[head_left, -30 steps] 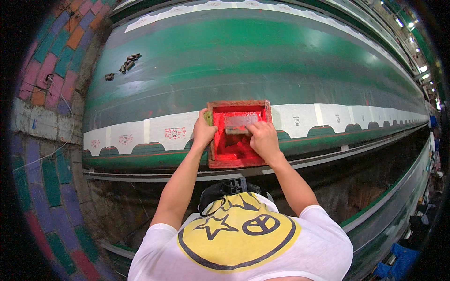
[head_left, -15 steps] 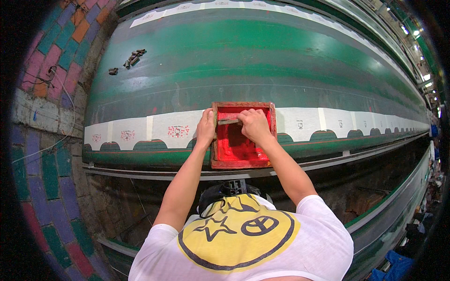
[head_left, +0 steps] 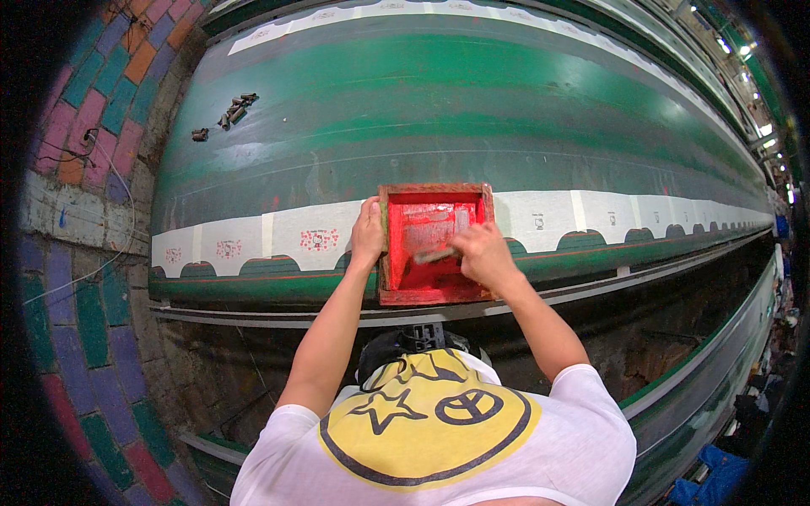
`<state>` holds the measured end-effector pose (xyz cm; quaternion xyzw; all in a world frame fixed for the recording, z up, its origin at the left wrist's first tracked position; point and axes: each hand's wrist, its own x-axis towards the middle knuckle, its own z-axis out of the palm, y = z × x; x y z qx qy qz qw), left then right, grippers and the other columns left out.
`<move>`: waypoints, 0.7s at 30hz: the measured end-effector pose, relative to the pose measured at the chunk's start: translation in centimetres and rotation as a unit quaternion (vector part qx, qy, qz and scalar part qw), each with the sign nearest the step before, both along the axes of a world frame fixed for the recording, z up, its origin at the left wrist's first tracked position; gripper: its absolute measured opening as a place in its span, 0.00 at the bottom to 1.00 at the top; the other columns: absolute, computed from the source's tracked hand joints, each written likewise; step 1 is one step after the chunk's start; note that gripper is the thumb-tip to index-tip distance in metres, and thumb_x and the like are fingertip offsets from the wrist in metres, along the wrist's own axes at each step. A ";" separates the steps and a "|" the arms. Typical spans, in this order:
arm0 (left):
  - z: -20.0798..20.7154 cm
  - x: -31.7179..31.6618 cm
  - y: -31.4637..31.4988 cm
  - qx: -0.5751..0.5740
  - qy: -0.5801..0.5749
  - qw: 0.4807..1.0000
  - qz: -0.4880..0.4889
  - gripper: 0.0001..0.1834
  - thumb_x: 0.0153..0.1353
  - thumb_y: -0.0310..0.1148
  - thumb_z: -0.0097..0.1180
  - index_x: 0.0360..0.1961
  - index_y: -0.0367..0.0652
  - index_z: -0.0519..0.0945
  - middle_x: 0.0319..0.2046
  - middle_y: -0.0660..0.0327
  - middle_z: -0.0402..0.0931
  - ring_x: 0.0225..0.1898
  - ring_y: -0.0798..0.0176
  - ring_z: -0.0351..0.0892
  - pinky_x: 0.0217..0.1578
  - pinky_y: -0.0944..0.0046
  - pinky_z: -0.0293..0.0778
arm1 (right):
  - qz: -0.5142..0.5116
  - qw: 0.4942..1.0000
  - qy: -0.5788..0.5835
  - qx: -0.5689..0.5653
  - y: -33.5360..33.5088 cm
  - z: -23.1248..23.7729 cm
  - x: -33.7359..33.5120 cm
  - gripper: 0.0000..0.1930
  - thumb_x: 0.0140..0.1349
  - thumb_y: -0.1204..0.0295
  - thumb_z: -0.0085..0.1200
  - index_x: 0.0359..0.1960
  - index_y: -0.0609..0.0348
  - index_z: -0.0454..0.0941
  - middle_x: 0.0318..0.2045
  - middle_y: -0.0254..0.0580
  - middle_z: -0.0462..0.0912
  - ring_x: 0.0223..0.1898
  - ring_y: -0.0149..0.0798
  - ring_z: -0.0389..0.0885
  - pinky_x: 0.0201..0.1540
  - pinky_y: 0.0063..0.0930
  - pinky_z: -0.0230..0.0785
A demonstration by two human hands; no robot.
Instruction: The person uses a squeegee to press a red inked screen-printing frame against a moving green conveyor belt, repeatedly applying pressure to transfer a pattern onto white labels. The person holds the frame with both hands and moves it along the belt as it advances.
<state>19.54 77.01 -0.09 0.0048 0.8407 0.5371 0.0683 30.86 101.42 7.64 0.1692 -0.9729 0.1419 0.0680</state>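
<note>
A wooden screen-printing frame (head_left: 434, 297) lies over the white fabric strip (head_left: 540, 221) at the near edge of the green table. Red ink coats its inside walls and mesh, with a paler smeared patch in the upper part. My left hand (head_left: 367, 234) is closed round the frame's left side, near the top. Inside the frame, toward the right, my right hand (head_left: 487, 255) grips a squeegee (head_left: 434, 255), whose blade lies across the mesh. To the left of the frame, the fabric bears red-and-black printed motifs (head_left: 319, 240); to the right the motifs are black only.
Several small dark cylindrical pieces (head_left: 238, 110) lie on the far left of the green table (head_left: 405, 110). Another fabric strip (head_left: 371, 12) runs along its far edge. A metal rail (head_left: 253, 317) borders the near side. Coloured paving (head_left: 89, 287) is at left.
My right hand has drawn the squeegee from the top of the frame toward me and slightly right, baring a paler mesh patch. My left hand keeps its hold on the frame.
</note>
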 end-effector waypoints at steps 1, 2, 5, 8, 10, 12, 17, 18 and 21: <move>0.0 0.0 0.0 -0.005 0.006 1.000 -0.001 0.25 0.79 0.49 0.38 0.63 0.45 0.75 0.57 0.44 0.80 0.61 0.39 0.77 0.61 0.50 0.70 | -0.020 1.000 0.016 0.003 0.6 0.2 -1.0 0.10 0.50 0.77 0.57 0.35 0.52 0.84 0.37 0.37 0.85 0.44 0.44 0.83 0.51 0.46 0.70; 0.0 0.0 0.0 -0.010 0.012 1.000 -0.001 0.25 0.79 0.49 0.38 0.63 0.45 0.75 0.57 0.44 0.80 0.61 0.39 0.77 0.61 0.50 0.70 | -0.030 0.999 0.028 -0.012 0.9 0.2 -2.3 0.10 0.50 0.77 0.56 0.35 0.53 0.85 0.36 0.38 0.85 0.44 0.45 0.83 0.52 0.47 0.70; -0.2 -0.2 0.3 -0.006 -0.003 1.000 -0.004 0.25 0.79 0.50 0.38 0.63 0.45 0.75 0.57 0.43 0.79 0.61 0.38 0.77 0.60 0.49 0.71 | -0.065 0.995 0.071 -0.037 1.9 -1.1 -5.3 0.10 0.51 0.78 0.56 0.34 0.54 0.85 0.36 0.39 0.86 0.44 0.46 0.83 0.54 0.50 0.71; -0.2 -0.3 0.8 -0.019 0.003 1.000 -0.004 0.25 0.79 0.50 0.39 0.64 0.46 0.74 0.57 0.43 0.79 0.61 0.37 0.77 0.60 0.48 0.71 | -0.102 0.991 0.076 -0.034 2.2 -2.7 -7.0 0.10 0.50 0.78 0.56 0.34 0.55 0.85 0.37 0.41 0.87 0.44 0.47 0.83 0.57 0.52 0.71; -0.3 -0.2 0.4 -0.026 0.002 1.000 -0.002 0.25 0.78 0.50 0.39 0.64 0.46 0.74 0.57 0.42 0.79 0.60 0.36 0.77 0.59 0.47 0.72 | -0.107 0.990 0.090 -0.024 1.4 -2.6 -6.6 0.12 0.50 0.80 0.55 0.35 0.55 0.85 0.37 0.42 0.87 0.43 0.49 0.84 0.54 0.50 0.72; -0.2 -0.1 0.5 -0.038 -0.003 0.999 -0.004 0.25 0.78 0.50 0.40 0.64 0.47 0.74 0.57 0.42 0.80 0.60 0.35 0.77 0.58 0.46 0.72 | -0.130 0.988 0.078 -0.021 0.6 -2.6 -5.4 0.13 0.49 0.80 0.56 0.36 0.55 0.85 0.36 0.41 0.86 0.42 0.49 0.83 0.52 0.48 0.72; 0.0 0.0 0.3 -0.053 -0.006 0.999 -0.003 0.24 0.77 0.50 0.41 0.64 0.47 0.74 0.57 0.42 0.80 0.59 0.34 0.77 0.58 0.45 0.72 | -0.175 0.984 0.040 -0.019 -2.6 -2.0 1.4 0.13 0.47 0.77 0.59 0.37 0.53 0.84 0.35 0.38 0.83 0.43 0.46 0.81 0.48 0.44 0.69; 0.0 0.0 0.3 -0.052 -0.003 0.999 -0.002 0.24 0.77 0.49 0.41 0.64 0.47 0.74 0.57 0.42 0.80 0.59 0.34 0.77 0.58 0.45 0.72 | -0.171 0.984 0.044 -0.030 -3.1 -1.8 2.9 0.13 0.47 0.77 0.59 0.37 0.53 0.84 0.35 0.38 0.83 0.43 0.45 0.81 0.48 0.44 0.69; -0.1 0.0 0.4 -0.051 0.004 0.999 -0.001 0.24 0.77 0.48 0.42 0.65 0.47 0.73 0.57 0.42 0.80 0.60 0.34 0.77 0.58 0.45 0.72 | -0.155 0.985 0.051 -0.052 -3.7 -1.5 6.0 0.13 0.46 0.77 0.59 0.37 0.53 0.84 0.35 0.38 0.84 0.43 0.45 0.81 0.47 0.43 0.69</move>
